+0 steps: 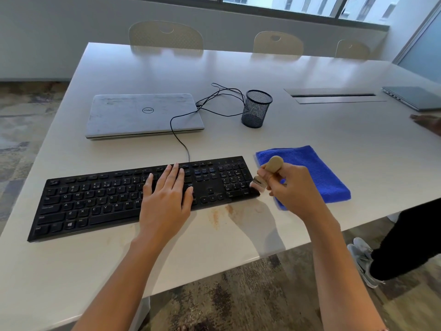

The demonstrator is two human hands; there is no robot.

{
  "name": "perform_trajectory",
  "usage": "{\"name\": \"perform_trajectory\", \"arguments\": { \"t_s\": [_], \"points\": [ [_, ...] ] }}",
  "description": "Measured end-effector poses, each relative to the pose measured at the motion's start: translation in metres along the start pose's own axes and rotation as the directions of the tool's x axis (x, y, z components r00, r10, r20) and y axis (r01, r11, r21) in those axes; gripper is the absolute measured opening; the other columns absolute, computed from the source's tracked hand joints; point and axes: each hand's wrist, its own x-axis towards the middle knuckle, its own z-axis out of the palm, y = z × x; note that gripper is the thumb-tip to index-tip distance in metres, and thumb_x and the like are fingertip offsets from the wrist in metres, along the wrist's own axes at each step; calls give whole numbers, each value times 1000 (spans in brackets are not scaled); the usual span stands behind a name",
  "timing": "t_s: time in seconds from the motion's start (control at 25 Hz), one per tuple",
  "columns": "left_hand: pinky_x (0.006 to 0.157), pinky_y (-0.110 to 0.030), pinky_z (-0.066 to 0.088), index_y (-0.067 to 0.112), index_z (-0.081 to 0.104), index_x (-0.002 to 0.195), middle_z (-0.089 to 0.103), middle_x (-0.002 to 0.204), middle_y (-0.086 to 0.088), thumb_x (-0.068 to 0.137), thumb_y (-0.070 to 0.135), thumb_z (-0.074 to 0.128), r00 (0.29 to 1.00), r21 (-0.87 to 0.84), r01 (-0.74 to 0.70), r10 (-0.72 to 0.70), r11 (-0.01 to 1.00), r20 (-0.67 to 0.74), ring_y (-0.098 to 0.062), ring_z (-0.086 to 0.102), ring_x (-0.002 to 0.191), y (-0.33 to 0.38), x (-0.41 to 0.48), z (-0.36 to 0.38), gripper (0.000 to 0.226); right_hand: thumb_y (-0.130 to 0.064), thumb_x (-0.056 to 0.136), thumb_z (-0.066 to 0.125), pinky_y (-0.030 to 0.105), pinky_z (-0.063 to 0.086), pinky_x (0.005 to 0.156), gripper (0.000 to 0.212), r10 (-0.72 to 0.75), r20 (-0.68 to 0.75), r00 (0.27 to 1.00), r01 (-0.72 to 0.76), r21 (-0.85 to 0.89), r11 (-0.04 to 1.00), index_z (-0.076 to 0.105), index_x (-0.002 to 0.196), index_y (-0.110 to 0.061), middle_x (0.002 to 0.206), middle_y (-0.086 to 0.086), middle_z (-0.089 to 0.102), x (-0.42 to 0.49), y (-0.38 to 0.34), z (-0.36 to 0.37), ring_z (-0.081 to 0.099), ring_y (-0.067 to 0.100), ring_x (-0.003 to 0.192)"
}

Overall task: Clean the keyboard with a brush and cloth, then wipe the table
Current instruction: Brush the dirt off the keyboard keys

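A black keyboard [95,201] lies across the near part of the white table [310,130]. My left hand [167,194] rests flat on its middle keys with straight fingers. My right hand [288,187] grips a small brush [269,170] with a tan wooden handle; the pale bristles touch the keyboard's right end by the number pad. A folded blue cloth [317,168] lies on the table just right of the keyboard, partly behind my right hand.
A closed grey laptop [145,114] lies behind the keyboard, with black cables [214,99] and a black mesh cup [256,108] to its right. Brownish stains [218,215] mark the table's front. Another person's hand [427,121], leg and a second laptop [412,96] sit at right.
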Motion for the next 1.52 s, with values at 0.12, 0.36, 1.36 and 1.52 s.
{"name": "perform_trajectory", "arguments": {
  "t_s": [0.12, 0.36, 1.36, 1.52],
  "points": [
    [117, -50, 22, 12, 48, 142, 43, 150, -5, 98, 46, 25, 1000, 1, 4, -4, 1000, 0, -17, 34, 142, 1, 0, 0, 60, -34, 95, 64, 48, 56, 71, 20, -67, 164, 984, 66, 13, 998, 72, 88, -18, 78, 4, 72, 5, -8, 12, 66, 23, 69],
    [116, -51, 23, 12, 48, 141, 43, 150, -6, 98, 45, 26, 1000, -2, 3, -3, 1000, -8, -18, 35, 142, 0, 0, 0, 59, -29, 96, 65, 31, 56, 74, 18, -69, 106, 992, 54, 138, 989, 76, 92, -15, 82, 3, 74, 11, -11, 15, 69, 17, 76],
    [117, -50, 22, 11, 48, 142, 43, 150, -6, 98, 45, 25, 1000, 0, 7, -7, 1000, -7, -18, 35, 142, 2, 0, -1, 60, -30, 97, 63, 50, 59, 63, 11, -19, -96, 995, 39, 208, 977, 73, 94, -26, 76, 3, 74, 7, -11, 45, 71, 27, 68],
    [116, -51, 22, 11, 49, 141, 43, 150, -6, 99, 45, 27, 1000, -1, 8, -8, 1000, -11, -18, 35, 142, 1, -1, 0, 59, -36, 99, 58, 30, 45, 56, 31, 10, -253, 968, -12, -9, 1000, 67, 77, -16, 61, -6, 63, 12, 1, 30, 58, 8, 55]
  ]
}}
